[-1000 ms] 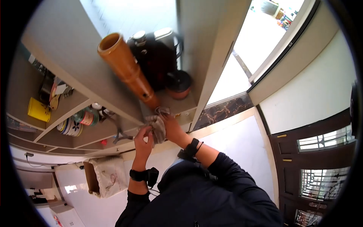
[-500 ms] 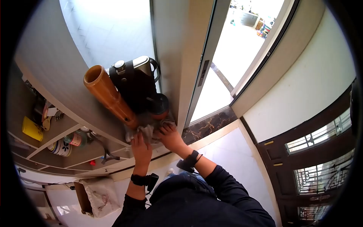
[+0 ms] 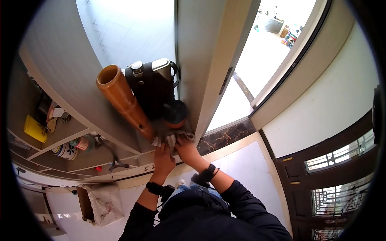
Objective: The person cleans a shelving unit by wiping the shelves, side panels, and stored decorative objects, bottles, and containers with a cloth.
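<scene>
A crumpled grey cloth (image 3: 171, 140) lies on the front of a cabinet shelf, under the fingers of both hands. My left hand (image 3: 163, 158) grips its near left part, with the fingers curled over the fabric. Close beside it, my right hand (image 3: 187, 151) holds the right part, its fingers bent into the folds. Just behind the cloth stands a tall orange-brown bamboo tube (image 3: 124, 100), open at the top. A large flask with a dark leather cover (image 3: 150, 94) and metal top is next to it. A small dark round container (image 3: 175, 112) with an orange-brown lower part stands nearest my right hand.
Lower left shelves hold a yellow container (image 3: 35, 128), a patterned bowl (image 3: 65, 152) and a dark strap (image 3: 116, 158). A cardboard box (image 3: 105, 204) sits on the floor. To the right are an open doorway and a dark door with grilles (image 3: 337, 172).
Both hands have shifted slightly right along the shelf with the cloth, which is now more bunched. The view has also moved a little; the tube, flask and container stay in place.
</scene>
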The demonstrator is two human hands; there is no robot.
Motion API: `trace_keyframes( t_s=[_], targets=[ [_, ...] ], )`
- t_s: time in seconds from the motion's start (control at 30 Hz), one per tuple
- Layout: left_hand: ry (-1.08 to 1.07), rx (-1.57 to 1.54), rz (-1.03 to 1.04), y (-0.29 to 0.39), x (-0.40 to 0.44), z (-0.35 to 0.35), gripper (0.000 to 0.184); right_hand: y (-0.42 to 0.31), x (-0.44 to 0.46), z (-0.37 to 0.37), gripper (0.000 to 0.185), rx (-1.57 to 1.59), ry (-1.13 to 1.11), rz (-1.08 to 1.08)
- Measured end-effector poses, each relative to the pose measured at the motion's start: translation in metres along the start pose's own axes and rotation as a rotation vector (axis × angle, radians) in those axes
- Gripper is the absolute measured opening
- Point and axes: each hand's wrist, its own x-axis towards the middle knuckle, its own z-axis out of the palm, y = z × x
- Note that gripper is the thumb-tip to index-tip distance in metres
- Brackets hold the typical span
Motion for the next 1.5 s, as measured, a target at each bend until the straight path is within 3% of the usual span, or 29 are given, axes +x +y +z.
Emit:
trace_keyframes(
  t_s=[0.07, 0.13, 0.27, 0.37, 0.57, 0.87, 0.97, 1.03, 1.13, 1.2, 1.27, 1.37, 1.5],
  targets=[
    [0.012, -0.013, 0.016, 0.001, 0.003, -0.002, 0.040, 0.001, 0.003, -0.005, 0.023, -0.017, 0.013, -0.026],
    [-0.127, -0.018, -0.051, -0.001, 0.000, -0.005, 0.041, 0.004, 0.004, -0.002, 0.024, -0.049, -0.043, -0.053],
    [-0.058, 0.039, 0.027, -0.001, -0.001, -0.008, 0.041, 0.006, 0.009, 0.005, 0.024, -0.011, 0.013, -0.052],
    [-0.247, -0.023, -0.058, 0.001, -0.002, -0.014, 0.043, 0.002, 0.004, 0.000, 0.028, 0.114, -0.068, 0.045],
    [-0.293, -0.011, -0.032, -0.005, -0.005, -0.015, 0.046, 0.000, 0.001, -0.002, 0.029, -0.032, 0.013, -0.087],
    [-0.231, -0.029, 0.010, -0.003, -0.001, -0.019, 0.049, -0.007, 0.001, -0.005, 0.031, -0.004, -0.057, 0.001],
    [-0.237, -0.067, -0.004, -0.011, -0.001, -0.010, 0.053, -0.003, 0.006, -0.003, 0.027, -0.036, 0.045, -0.071],
    [-0.263, -0.193, -0.075, -0.012, 0.006, -0.008, 0.053, -0.001, 0.011, -0.004, 0.028, 0.015, -0.033, -0.003],
    [-0.148, -0.074, -0.007, -0.010, 0.006, 0.007, 0.051, 0.009, 0.007, 0.015, 0.025, -0.127, -0.136, 0.086],
    [-0.235, -0.078, -0.005, -0.014, 0.004, 0.010, 0.050, 0.011, 0.004, 0.019, 0.023, -0.013, -0.068, 0.141],
    [-0.391, -0.126, -0.109, -0.012, 0.006, -0.002, 0.056, 0.004, 0.007, 0.005, 0.018, -0.116, -0.105, 0.075],
    [-0.257, -0.101, 0.014, -0.016, -0.007, -0.003, 0.053, -0.001, 0.006, -0.008, 0.022, -0.072, -0.033, -0.088],
    [-0.141, -0.075, 0.072, -0.013, -0.003, 0.001, 0.051, -0.006, 0.010, -0.008, 0.021, -0.064, 0.011, -0.051]
  ],
)
